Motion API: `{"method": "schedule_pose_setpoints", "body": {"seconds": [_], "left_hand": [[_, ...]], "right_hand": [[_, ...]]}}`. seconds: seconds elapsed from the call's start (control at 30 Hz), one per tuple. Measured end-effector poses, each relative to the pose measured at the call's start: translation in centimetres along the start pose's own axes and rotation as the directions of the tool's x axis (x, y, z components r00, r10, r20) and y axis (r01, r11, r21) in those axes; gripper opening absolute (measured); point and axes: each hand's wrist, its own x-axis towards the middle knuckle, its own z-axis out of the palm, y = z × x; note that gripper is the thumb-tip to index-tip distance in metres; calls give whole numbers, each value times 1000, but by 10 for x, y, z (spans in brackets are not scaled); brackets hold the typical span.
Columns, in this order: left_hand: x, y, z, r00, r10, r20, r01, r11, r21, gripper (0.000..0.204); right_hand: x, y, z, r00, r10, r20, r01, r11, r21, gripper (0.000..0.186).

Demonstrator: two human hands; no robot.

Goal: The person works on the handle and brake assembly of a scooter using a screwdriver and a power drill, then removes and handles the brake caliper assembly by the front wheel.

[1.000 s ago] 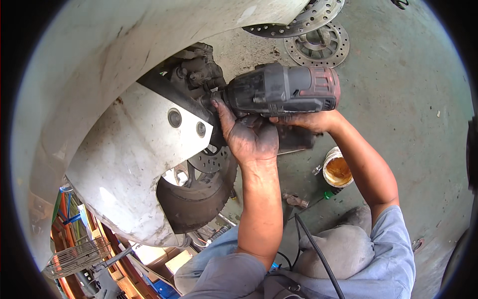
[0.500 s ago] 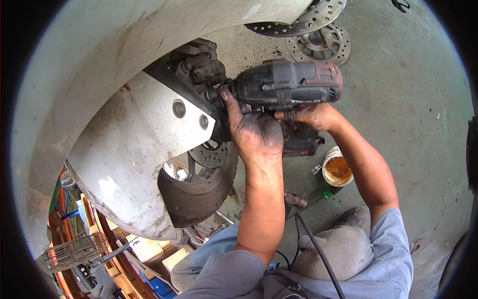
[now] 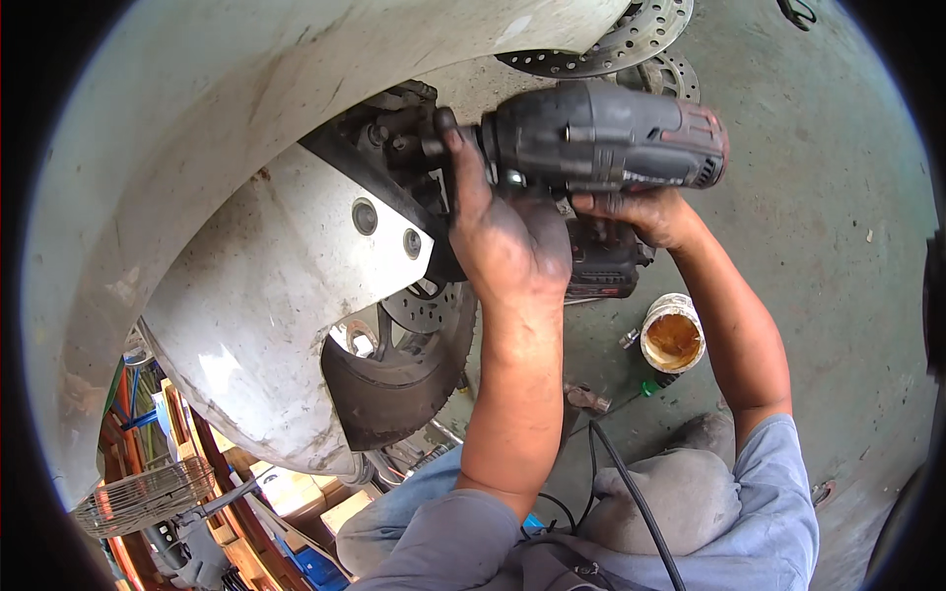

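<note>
A black cordless impact wrench [image 3: 591,143] with a red-edged rear lies level across the upper middle. Its nose points left at dark, greasy metal parts [image 3: 394,138] beside the wheel; whether its tip touches them is hidden. My left hand [image 3: 507,251] is closed under the front of the wrench, one blackened finger stretched up beside the nose. Wrapped round the grip behind it is my right hand [image 3: 655,217], above the battery [image 3: 603,266]. Below the nose hangs a white fender [image 3: 256,286] with two round bolts, partly covering the tyre [image 3: 404,394].
Two drilled brake discs lie at the top, a large one [image 3: 645,39] and a smaller one [image 3: 680,77]. A white tub [image 3: 647,340] of amber grease stands by my right forearm. A black cable [image 3: 631,488] crosses my lap. A wire fan guard [image 3: 148,497] is lower left.
The impact wrench has shifted right and slightly up, away from the metal parts, both hands moving with it. It is a little blurred. The whole view has shifted slightly.
</note>
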Motion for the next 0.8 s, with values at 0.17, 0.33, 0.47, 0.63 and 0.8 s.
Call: {"method": "schedule_pose_setpoints", "body": {"seconds": [0.17,0.33,0.47,0.63,0.8], "left_hand": [[21,12,14,1000,-12,13,13,998,-67,41],[27,22,10,1000,4,-7,-4,999,-51,44],[31,22,4,1000,-1,13,2,995,-101,44],[31,16,6,999,28,16,-25,992,-126,44],[28,16,3,998,6,-55,-11,995,-94,44]], "right_hand": [[16,-14,12,999,-42,19,41,997,65,22],[25,-17,17,998,-64,29,68,984,-167,23],[36,-14,15,990,-127,66,139,966,-219,32],[42,-14,5,969,-186,162,225,937,-268,32],[32,-16,16,996,25,90,-12,991,-136,25]]}}
